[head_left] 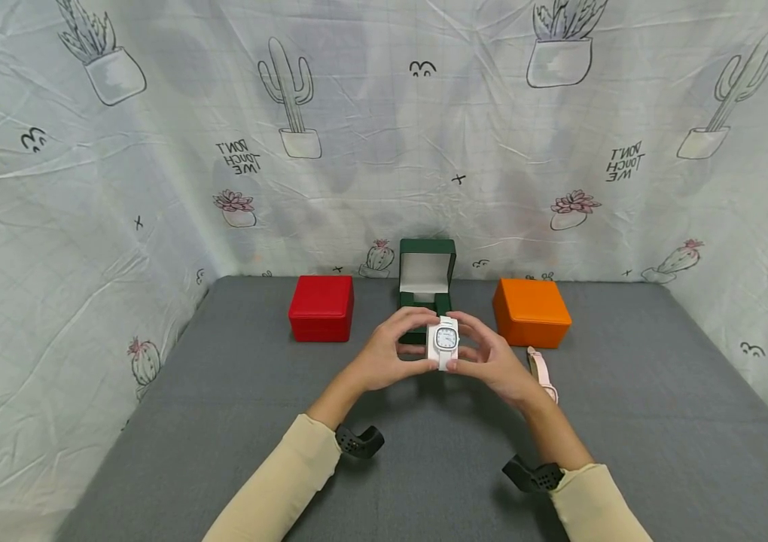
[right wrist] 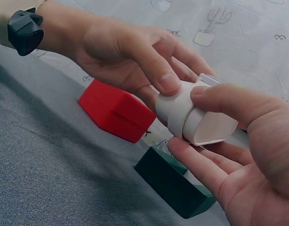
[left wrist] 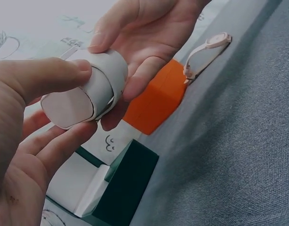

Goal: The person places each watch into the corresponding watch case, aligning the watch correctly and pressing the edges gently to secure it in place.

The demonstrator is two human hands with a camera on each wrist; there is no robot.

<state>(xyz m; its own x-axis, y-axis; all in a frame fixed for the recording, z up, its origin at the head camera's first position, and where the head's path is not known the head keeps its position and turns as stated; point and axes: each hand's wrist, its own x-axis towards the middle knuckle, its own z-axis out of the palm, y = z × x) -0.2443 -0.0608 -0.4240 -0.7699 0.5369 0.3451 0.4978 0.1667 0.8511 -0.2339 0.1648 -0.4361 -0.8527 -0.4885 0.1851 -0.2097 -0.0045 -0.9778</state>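
Pinching white watch (head_left: 445, 340) on its cushion between left hand (head_left: 387, 354) and right hand (head_left: 492, 360) fingertips; risking slippage onto open green box (head_left: 427, 282), grip being light.

I see the white watch (head_left: 446, 340) on its pillow (left wrist: 83, 96), which looks like smooth, matt leatherette with a slight sheen; the watch face is glossy. The red box (head_left: 321, 308) and orange box (head_left: 531, 312) look matt, faintly satiny. The green box (head_left: 427, 278) is dark and matt outside, with a pale, soft-looking lining. The pink watch (head_left: 541, 370) has a smooth strap. The table cover (head_left: 628, 421) reads as grey, rough felt-like cloth. The backdrop (head_left: 384, 135) is thin, creased printed fabric.
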